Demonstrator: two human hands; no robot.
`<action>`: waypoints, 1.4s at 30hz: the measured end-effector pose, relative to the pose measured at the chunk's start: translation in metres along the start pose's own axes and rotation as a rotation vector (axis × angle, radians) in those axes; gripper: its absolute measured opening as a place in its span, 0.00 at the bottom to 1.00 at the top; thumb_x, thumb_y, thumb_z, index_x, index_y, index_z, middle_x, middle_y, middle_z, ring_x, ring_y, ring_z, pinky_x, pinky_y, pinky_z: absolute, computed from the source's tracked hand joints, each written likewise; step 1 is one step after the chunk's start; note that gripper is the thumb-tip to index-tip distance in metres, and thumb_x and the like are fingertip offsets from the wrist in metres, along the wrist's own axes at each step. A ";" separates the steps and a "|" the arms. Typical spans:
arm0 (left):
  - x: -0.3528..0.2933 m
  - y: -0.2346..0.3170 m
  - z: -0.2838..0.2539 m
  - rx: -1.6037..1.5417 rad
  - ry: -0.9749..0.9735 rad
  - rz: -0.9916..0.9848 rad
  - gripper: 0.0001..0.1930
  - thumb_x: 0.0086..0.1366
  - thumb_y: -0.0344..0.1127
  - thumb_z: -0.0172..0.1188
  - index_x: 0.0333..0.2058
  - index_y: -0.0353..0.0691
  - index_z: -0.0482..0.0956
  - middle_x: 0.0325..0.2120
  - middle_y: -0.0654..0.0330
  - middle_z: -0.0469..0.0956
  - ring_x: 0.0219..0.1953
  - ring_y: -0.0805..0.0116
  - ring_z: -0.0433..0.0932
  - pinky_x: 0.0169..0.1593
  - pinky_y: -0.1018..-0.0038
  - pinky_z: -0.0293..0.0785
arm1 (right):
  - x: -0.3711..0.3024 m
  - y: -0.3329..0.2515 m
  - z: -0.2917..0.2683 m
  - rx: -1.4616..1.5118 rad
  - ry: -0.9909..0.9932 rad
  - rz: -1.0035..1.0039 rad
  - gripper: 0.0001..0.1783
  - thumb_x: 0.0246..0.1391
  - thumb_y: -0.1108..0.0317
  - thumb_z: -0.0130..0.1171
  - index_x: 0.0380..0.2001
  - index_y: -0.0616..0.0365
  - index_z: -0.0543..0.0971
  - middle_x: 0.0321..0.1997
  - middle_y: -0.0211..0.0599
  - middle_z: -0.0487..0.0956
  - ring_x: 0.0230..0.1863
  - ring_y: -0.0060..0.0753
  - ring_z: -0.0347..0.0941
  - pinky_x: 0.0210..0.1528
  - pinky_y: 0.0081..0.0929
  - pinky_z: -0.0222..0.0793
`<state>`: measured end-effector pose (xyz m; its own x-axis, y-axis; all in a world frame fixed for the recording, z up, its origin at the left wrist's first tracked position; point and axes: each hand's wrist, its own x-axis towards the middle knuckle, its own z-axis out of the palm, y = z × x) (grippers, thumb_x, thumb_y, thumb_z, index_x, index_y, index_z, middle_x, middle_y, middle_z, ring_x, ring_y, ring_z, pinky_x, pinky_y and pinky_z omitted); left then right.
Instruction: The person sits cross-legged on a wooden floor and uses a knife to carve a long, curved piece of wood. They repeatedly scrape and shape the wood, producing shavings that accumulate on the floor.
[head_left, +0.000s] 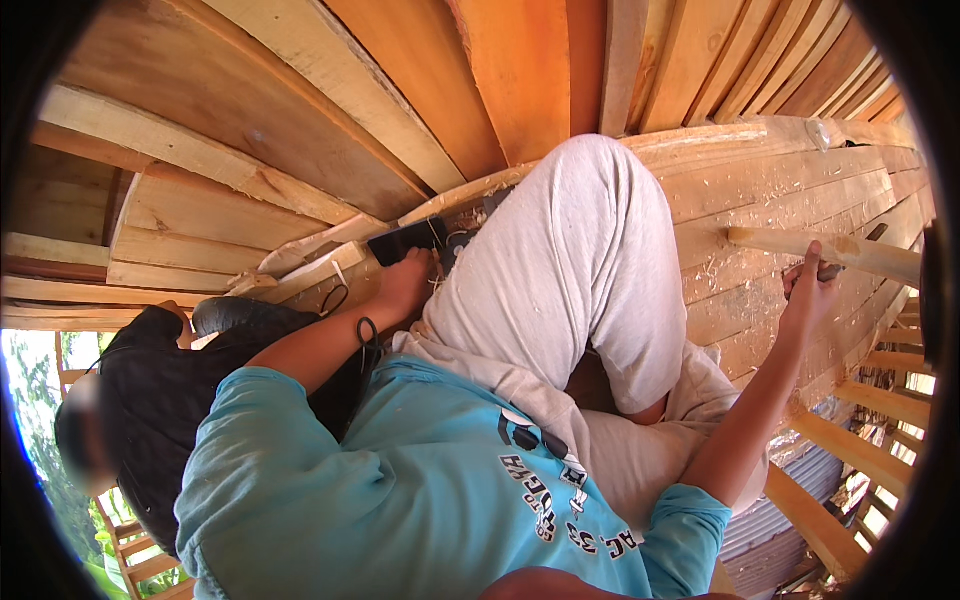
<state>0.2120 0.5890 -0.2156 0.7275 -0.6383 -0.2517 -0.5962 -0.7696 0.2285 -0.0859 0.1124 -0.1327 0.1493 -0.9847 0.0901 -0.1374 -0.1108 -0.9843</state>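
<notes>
- Wooden planks everywhere, and the person sits right on the plank deck (780, 200), 1 bent knee in light grey trousers (580, 270) raised between the 2 arms.
- Left hand (405, 283) reaches out past the knee to a black, flat block-shaped object (405, 240) lying at the edge of the planks; fingers curl down onto its near side, touching it, though whether they are clamped around it I cannot tell from here.
- A thin cord (452, 245) trails beside that black object, so the hand looks placed to steady it where it lies.
- Right hand (812, 290) is out to the other side, fingers closed around a dark handle (835, 268) just under a pale wooden stick (830, 250) that juts in from the right rim; hand and stick are just beside each other, contact unclear.
- Gripping low and close like that looks like a way to keep the tool pinned against the work.
- Wood shavings (745, 265) scatter across the deck near that hand.
- In the way: the raised knee splits the workspace, so each hand works its own side.
- Another person in a black top (165, 400) crouches at the lower left, close to the left elbow.
- Slatted wooden rails (860, 450) and corrugated sheet (790, 490) lie below on the right.
</notes>
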 end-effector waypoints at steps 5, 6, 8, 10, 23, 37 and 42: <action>0.000 -0.013 0.011 0.031 -0.056 -0.016 0.15 0.58 0.37 0.58 0.43 0.40 0.73 0.39 0.49 0.74 0.39 0.43 0.78 0.40 0.53 0.75 | -0.002 -0.001 0.000 -0.035 0.021 0.003 0.21 0.58 0.52 0.63 0.27 0.52 0.66 0.11 0.27 0.66 0.11 0.17 0.59 0.13 0.17 0.51; -0.001 -0.019 0.014 0.055 -0.070 -0.011 0.16 0.57 0.37 0.58 0.44 0.40 0.73 0.39 0.48 0.74 0.39 0.43 0.78 0.40 0.53 0.75 | -0.002 -0.001 0.001 -0.044 0.023 -0.001 0.21 0.58 0.52 0.63 0.26 0.52 0.65 0.11 0.27 0.66 0.11 0.17 0.59 0.13 0.17 0.51; -0.004 -0.027 0.016 0.049 -0.059 0.038 0.18 0.56 0.36 0.57 0.46 0.40 0.73 0.39 0.48 0.74 0.39 0.43 0.78 0.40 0.53 0.75 | -0.001 -0.001 -0.001 -0.041 0.001 -0.006 0.21 0.58 0.52 0.63 0.26 0.51 0.65 0.11 0.27 0.66 0.11 0.17 0.58 0.13 0.17 0.50; -0.009 -0.030 0.017 0.037 -0.051 0.053 0.19 0.56 0.36 0.57 0.47 0.40 0.73 0.40 0.48 0.74 0.39 0.44 0.78 0.41 0.53 0.75 | 0.001 -0.001 -0.002 -0.037 -0.016 -0.009 0.21 0.58 0.52 0.63 0.25 0.51 0.65 0.10 0.27 0.65 0.10 0.17 0.58 0.13 0.17 0.51; -0.019 -0.011 0.000 0.021 0.047 0.047 0.35 0.56 0.34 0.60 0.63 0.46 0.60 0.56 0.49 0.65 0.50 0.47 0.74 0.47 0.59 0.76 | 0.020 -0.005 0.001 -0.171 -0.032 0.077 0.23 0.57 0.49 0.63 0.23 0.51 0.65 0.12 0.23 0.62 0.12 0.15 0.57 0.15 0.17 0.52; -0.004 -0.023 0.007 0.068 -0.017 0.146 0.22 0.53 0.25 0.55 0.48 0.46 0.78 0.38 0.54 0.72 0.44 0.50 0.76 0.45 0.60 0.74 | 0.035 -0.019 0.058 -0.249 -0.076 -0.016 0.23 0.54 0.49 0.67 0.24 0.52 0.67 0.12 0.22 0.61 0.09 0.15 0.55 0.12 0.18 0.49; -0.001 -0.033 0.012 -0.022 0.038 0.179 0.14 0.54 0.30 0.61 0.41 0.47 0.80 0.37 0.56 0.71 0.42 0.52 0.76 0.42 0.59 0.74 | 0.042 -0.022 0.079 -0.274 -0.070 0.010 0.24 0.52 0.50 0.69 0.25 0.53 0.67 0.14 0.22 0.63 0.09 0.16 0.56 0.12 0.18 0.50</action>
<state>0.2270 0.6144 -0.2343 0.6228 -0.7638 -0.1696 -0.7103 -0.6428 0.2868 0.0006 0.0843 -0.1198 0.2126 -0.9753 0.0599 -0.3976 -0.1424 -0.9064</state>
